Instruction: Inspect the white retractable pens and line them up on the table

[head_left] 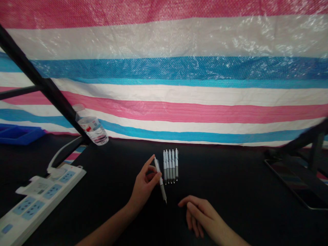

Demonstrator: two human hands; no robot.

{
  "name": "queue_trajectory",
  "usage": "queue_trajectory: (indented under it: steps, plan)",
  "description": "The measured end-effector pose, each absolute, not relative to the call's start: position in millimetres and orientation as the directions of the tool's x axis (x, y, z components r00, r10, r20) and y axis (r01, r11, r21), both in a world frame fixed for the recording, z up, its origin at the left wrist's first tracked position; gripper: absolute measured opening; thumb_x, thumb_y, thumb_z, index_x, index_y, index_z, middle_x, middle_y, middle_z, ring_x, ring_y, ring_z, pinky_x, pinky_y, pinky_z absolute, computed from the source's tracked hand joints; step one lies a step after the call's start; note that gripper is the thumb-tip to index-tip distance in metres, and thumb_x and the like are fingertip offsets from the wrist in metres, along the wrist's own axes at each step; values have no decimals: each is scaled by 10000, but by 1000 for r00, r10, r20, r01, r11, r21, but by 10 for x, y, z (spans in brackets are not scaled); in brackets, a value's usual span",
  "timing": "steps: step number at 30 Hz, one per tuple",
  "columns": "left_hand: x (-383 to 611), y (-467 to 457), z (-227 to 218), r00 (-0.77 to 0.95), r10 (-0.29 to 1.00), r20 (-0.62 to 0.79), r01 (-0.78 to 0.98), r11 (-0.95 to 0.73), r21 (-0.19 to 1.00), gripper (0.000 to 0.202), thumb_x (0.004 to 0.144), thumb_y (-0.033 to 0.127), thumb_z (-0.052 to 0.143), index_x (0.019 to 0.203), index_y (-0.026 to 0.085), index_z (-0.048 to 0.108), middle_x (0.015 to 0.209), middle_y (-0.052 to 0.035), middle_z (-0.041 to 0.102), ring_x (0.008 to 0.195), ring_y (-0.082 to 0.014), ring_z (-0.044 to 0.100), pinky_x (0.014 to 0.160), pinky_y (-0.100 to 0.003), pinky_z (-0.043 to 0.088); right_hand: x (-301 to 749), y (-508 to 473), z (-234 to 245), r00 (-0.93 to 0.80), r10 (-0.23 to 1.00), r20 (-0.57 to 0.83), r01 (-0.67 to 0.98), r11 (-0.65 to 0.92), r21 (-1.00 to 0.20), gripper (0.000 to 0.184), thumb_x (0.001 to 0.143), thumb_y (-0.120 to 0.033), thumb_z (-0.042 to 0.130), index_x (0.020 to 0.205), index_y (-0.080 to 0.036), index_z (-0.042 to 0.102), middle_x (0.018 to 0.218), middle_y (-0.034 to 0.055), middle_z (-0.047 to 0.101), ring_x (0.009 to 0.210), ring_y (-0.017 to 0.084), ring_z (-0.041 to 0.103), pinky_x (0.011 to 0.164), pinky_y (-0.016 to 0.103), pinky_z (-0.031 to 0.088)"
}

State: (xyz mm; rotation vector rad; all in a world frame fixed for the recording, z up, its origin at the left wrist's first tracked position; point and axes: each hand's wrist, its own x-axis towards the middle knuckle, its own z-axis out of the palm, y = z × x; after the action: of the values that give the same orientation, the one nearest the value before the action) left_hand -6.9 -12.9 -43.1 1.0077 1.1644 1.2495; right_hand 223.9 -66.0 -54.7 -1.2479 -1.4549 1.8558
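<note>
A slim click pen point(162, 185), its white barrel ending in a grey grip and a pointed metallic tip, is held in the left hand point(146, 181) above a matte black tabletop point(217, 167). The barrel is pinched narrowly between thumb and fingers, with the index fingertip laid at the push-button end; the pen is slanted, its tip directed toward the wearer of the camera. Whether the tabletop is touched by the tip cannot be told.

Just beyond and to the right, five matching pens point(170, 167) are lined up side by side in a neat row, tips also turned toward the wearer. The right hand point(202, 213) is seen nearer the wearer and to the right of the held pen, well apart from it, its fingers loosely curled and relaxed.

The scene is backed by a woven plastic sheet point(179, 70), striped in pink, white and blue, its crinkled surface flecked with glare. At left, a long white power strip point(50, 194) with pale blue socket panels is fitted with a white cord point(54, 153). A clear plastic bottle point(99, 136) is placed beside a straight black bar point(55, 96). A flat, glossy, dark-screened device point(289, 181) is laid at far right.
</note>
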Motion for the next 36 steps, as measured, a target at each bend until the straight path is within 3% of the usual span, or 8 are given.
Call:
queue_trajectory:
  steps: [7,14,18,25,29,33,36]
  plan:
    - [-122,-47,-477,-101,991,-82,-107,71,992,805,796,344,749,1501,220,381,878,23,622,732,-166,673,695,-313,575,2238,-652,-555,-492,792,-360,156,-327,-932,638,894,-719,455,1072,-128,621,611,-16,586,398,61,452,388,166,330]
    - [-157,5,-506,-193,981,-33,-53,23,998,640,792,356,749,1368,190,525,976,-32,667,913,-222,701,869,-388,570,2239,-659,-585,-493,793,-357,164,-318,-934,648,898,-729,439,1072,-132,621,609,-18,585,394,62,450,389,168,338]
    - [-151,18,-533,-134,991,12,-60,-20,998,626,808,348,727,1372,201,501,1109,-84,683,1076,-258,682,1028,-469,493,2238,-666,-580,-490,796,-356,170,-313,-934,626,903,-720,441,1054,-140,622,608,-18,584,393,61,447,384,166,327]
    - [-146,-5,-603,19,999,40,26,-40,999,556,794,207,686,1329,213,535,1196,-107,644,1131,-263,647,1031,-485,498,2254,-667,-520,-462,827,-321,227,-239,-944,606,923,-693,433,1087,-143,627,646,-11,574,456,87,489,407,183,345]
    - [-138,-56,-579,77,987,143,228,-157,961,486,826,137,600,1303,221,561,1185,-95,643,1104,-245,640,1000,-455,518,2299,-659,-440,-422,886,-192,356,-33,-934,452,992,-554,427,1091,-177,656,731,17,617,630,141,575,556,244,429]
    - [-140,-86,-546,91,955,283,428,-295,855,448,817,103,585,1247,229,598,1176,-93,652,1131,-276,609,1033,-502,465,2337,-625,-396,-358,933,-27,429,139,-893,300,1008,-424,460,1080,-210,657,920,61,655,826,200,620,730,320,482]
    - [-159,-80,-560,68,945,320,509,-308,803,406,805,113,607,1193,228,621,1186,-97,652,1163,-305,587,1049,-531,434,2350,-580,-418,-342,937,74,433,227,-872,228,1007,-346,466,1093,-219,635,1037,91,641,975,235,610,859,370,492]
